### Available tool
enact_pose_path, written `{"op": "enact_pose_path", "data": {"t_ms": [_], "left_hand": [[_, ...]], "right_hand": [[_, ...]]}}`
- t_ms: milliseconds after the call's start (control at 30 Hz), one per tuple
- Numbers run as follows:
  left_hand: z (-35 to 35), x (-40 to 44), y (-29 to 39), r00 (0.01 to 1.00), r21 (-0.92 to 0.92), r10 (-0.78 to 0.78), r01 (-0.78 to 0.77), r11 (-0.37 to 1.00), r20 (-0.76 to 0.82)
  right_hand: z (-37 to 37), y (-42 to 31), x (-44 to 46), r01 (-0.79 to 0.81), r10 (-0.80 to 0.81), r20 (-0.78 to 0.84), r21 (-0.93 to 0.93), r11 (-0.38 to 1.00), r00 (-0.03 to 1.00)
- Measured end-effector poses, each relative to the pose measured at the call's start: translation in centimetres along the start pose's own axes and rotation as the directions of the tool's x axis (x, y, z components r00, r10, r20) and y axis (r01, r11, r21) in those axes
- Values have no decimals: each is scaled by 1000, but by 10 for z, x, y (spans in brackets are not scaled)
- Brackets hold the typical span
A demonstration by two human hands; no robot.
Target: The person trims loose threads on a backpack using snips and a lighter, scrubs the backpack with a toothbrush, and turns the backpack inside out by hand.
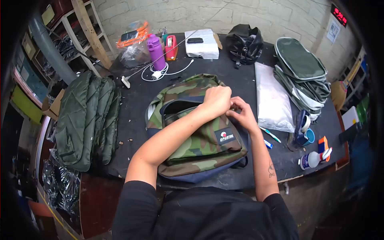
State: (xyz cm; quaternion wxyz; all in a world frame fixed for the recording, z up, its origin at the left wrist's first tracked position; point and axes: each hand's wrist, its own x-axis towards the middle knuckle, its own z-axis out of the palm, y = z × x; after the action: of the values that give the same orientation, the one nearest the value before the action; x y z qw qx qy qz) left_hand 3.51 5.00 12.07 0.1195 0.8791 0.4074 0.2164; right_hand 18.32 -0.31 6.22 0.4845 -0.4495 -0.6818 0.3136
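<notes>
A camouflage backpack with a dark blue base lies on the dark worktable, its front label facing up. Its upper pocket gapes along a navy-edged opening. My left hand is closed in a fist at the right end of that opening, gripping the backpack; its fingertips are hidden underneath. Right beside it, my right hand pinches at the backpack's right edge with thumb and forefinger. Whether a zip pull is between those fingers cannot be made out.
Green quilted pieces lie at left. A purple bottle, white cable and tape dispenser stand behind. To the right are a white plastic-wrapped packet, green bag parts, a toothbrush and a spray bottle.
</notes>
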Motion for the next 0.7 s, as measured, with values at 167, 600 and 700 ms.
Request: {"op": "enact_pose_path", "data": {"t_ms": [167,600,700], "left_hand": [[0,-10,-11,975,198,172,-143,970,-140],[-75,-96,-76,961,55,-180,195,979,-208],[-54,-124,-132,980,-328,-165,121,937,-107]], "right_hand": [[14,2,10,271,-311,-37,-402,874,950],[-32,3,2,330,-467,-69,-618,713,881],[-42,8,4,351,-470,-67,-576,739,880]]}}
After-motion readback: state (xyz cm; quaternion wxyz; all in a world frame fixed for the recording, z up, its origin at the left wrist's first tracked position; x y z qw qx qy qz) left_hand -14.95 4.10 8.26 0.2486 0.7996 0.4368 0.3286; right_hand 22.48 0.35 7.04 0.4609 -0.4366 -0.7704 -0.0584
